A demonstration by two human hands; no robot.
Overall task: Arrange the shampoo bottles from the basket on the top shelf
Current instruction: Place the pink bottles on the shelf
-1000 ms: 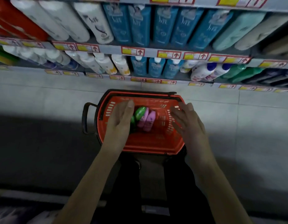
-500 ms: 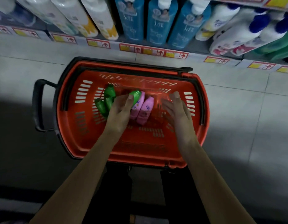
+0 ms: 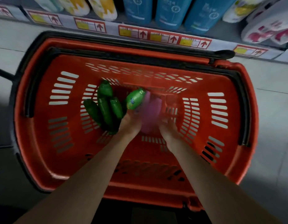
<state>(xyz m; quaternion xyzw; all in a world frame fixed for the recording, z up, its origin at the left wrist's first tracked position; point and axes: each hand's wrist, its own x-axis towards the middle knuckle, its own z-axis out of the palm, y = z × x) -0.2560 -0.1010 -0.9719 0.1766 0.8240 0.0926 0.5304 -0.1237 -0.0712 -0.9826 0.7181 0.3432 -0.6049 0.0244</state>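
Head view: inside the red basket (image 3: pixel 148 196), the left hand (image 3: pixel 130 125) holds a light green bottle (image 3: pixel 135 99) in its fingers. The right hand (image 3: pixel 170 129) is against the pink bottle (image 3: pixel 152 110) (too blurred to tell its fingers' state). Dark green bottles (image 3: pixel 106 109) lie at 9 o'clock of the left hand.

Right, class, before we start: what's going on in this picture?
A person reaches into a red basket on the shop floor, below shelves of bottles. The left hand holds a light green bottle, tilted up. The right hand is at the pink bottles beside it, too blurred to tell its hold. Several dark green bottles lie in the basket to the left.
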